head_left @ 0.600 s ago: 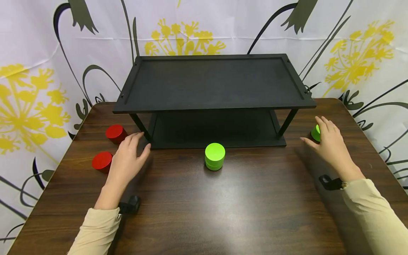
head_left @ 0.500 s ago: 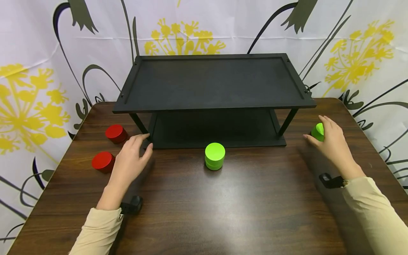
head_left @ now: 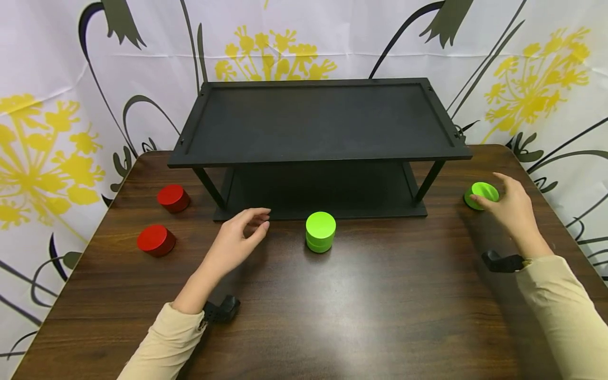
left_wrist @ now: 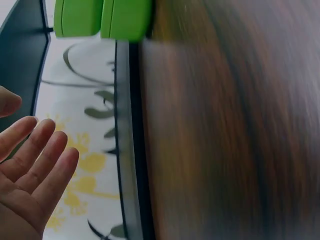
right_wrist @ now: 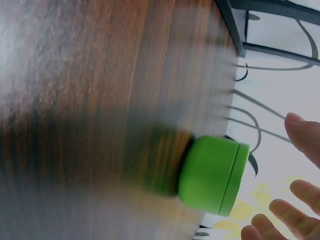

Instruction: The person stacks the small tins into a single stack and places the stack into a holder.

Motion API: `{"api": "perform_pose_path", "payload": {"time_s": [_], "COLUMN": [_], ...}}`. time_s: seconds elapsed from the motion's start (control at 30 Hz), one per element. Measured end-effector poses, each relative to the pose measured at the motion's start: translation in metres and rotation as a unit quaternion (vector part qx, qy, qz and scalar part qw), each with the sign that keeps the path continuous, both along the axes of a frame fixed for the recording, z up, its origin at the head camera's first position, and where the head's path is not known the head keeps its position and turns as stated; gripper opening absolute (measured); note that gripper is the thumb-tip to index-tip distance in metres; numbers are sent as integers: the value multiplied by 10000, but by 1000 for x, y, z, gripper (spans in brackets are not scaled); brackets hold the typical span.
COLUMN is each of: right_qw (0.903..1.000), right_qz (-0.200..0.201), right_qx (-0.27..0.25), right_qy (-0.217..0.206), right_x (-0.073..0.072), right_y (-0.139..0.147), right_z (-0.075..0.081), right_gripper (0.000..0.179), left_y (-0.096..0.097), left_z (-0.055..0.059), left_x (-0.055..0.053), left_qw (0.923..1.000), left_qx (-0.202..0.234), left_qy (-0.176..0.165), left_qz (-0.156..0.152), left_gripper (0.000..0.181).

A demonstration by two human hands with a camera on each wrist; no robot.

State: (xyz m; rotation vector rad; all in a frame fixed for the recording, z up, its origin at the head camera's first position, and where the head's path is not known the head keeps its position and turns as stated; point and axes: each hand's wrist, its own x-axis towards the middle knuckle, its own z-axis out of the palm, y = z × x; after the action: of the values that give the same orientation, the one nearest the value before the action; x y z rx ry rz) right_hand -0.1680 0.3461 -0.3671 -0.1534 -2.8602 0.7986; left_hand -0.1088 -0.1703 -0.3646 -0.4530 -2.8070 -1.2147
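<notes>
In the head view a green cylinder (head_left: 320,227) with a seam round it stands in front of the black two-tier shelf (head_left: 323,124). My left hand (head_left: 234,241) hovers left of it, fingers loosely bent and holding nothing. The left wrist view shows two green sections (left_wrist: 127,20) one on the other, apart from my fingers. At the right, a second round green piece (head_left: 481,189) rests on the table; its side tapers below a rim in the right wrist view. My right hand (head_left: 515,208) is beside it with thumb and fingers spread, the thumb overlapping its edge in the head view.
Two red cylinders (head_left: 173,198) (head_left: 155,240) stand on the dark wooden table (head_left: 342,316) to the left of the shelf. Slanted legs (head_left: 429,181) hold up the shelf's top tier. Behind hangs a white cloth (head_left: 157,31) printed with plants.
My left hand has moved right, away from the red cylinders and toward the middle green cylinder. My right hand has drawn rightward, uncovering more of the right green piece.
</notes>
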Motion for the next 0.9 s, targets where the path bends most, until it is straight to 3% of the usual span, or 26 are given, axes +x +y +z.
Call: {"api": "perform_pose_path", "payload": {"time_s": [0.2, 0.4, 0.67, 0.9], "right_qw": [9994, 9981, 9944, 9939], "right_qz": [-215, -255, -216, -253], "right_qx": [-131, -231, -614, -619], "right_qy": [-235, -509, -830, -872], "right_x": [2, 3, 3, 1], "right_y": [8, 15, 18, 21], "right_z": [-4, -8, -14, -20], "right_gripper": [74, 78, 85, 85], "left_y": [16, 27, 35, 41], "left_z": [-5, -7, -16, -20], "left_x": [-1, 0, -2, -5], "left_qw": [9977, 9906, 9846, 9800], "left_qx": [470, 835, 895, 929], "left_qy": [-400, -914, -1307, -1542], "left_qz": [-274, -584, -744, -848], "left_gripper": [40, 51, 60, 68]}}
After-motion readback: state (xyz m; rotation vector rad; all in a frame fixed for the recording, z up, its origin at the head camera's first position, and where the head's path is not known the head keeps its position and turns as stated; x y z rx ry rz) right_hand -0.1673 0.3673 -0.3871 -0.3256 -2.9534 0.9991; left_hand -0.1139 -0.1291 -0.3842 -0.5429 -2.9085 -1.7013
